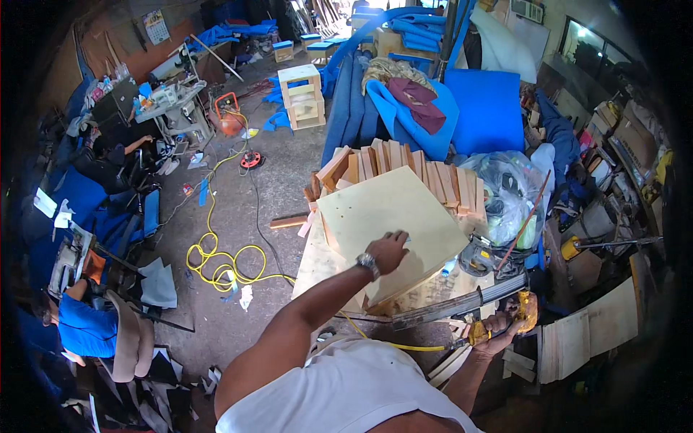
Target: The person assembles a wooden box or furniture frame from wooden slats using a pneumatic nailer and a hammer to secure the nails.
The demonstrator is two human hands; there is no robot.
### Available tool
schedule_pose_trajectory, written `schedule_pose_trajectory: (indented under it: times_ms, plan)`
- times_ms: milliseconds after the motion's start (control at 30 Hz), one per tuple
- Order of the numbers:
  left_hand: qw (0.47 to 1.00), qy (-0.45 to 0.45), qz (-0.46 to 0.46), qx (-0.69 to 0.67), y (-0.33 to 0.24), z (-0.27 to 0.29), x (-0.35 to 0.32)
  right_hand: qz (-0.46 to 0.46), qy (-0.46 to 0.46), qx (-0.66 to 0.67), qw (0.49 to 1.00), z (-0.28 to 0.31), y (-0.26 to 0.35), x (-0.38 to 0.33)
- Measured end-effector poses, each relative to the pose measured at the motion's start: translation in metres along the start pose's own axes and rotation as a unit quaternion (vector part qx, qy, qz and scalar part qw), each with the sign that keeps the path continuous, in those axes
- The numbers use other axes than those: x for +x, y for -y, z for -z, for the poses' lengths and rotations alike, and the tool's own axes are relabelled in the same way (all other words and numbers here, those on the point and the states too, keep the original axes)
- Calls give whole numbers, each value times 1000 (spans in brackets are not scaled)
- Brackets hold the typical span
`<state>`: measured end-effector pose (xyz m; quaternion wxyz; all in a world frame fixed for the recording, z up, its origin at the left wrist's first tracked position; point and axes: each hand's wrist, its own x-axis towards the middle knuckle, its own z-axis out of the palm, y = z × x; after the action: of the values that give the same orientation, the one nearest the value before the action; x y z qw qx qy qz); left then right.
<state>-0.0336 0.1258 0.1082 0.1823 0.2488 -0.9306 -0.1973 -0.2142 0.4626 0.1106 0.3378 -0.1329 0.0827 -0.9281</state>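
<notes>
My left hand (388,252) lies on top of a plywood box (393,209), fingers stretched out over its pale panel. A few small dark marks show on the panel's far left part. My right hand (498,337) is wrapped round the grip of a yellow nail gun (528,310), held to the right of the box. The gun's long grey magazine (455,302) points left, close to the box's near edge. A yellow air hose (422,348) runs up to the gun's handle. Under the box is a plywood work surface (315,273).
Wood blocks (382,157) are stacked in a row behind the box. A clear plastic bag (505,187) and a black tool case (487,256) stand on the right. Hose coils (238,263) lie on the floor. One person (90,325) sits at left, another (119,148) beyond.
</notes>
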Motion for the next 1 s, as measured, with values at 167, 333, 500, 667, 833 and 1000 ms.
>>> schedule_pose_trajectory:
  times_ms: [167,333,500,667,833,1000]
  plan:
    - [989,117,56,65,30,-32,27,2,1,-2,1000,-37,-17,-20]
    - [989,89,111,42,33,-46,27,17,35,-59,998,-26,2,-47]
    - [962,140,231,21,31,-55,59,100,-41,-46,993,-48,-4,-69]
    - [983,163,62,53,81,-93,73,142,-211,-127,959,-49,-9,-58]
    - [935,117,26,-334,19,-43,85,47,23,-13,999,-37,-9,-35]
    - [878,165,-55,-446,-156,81,79,-4,43,27,999,-29,-9,-26]
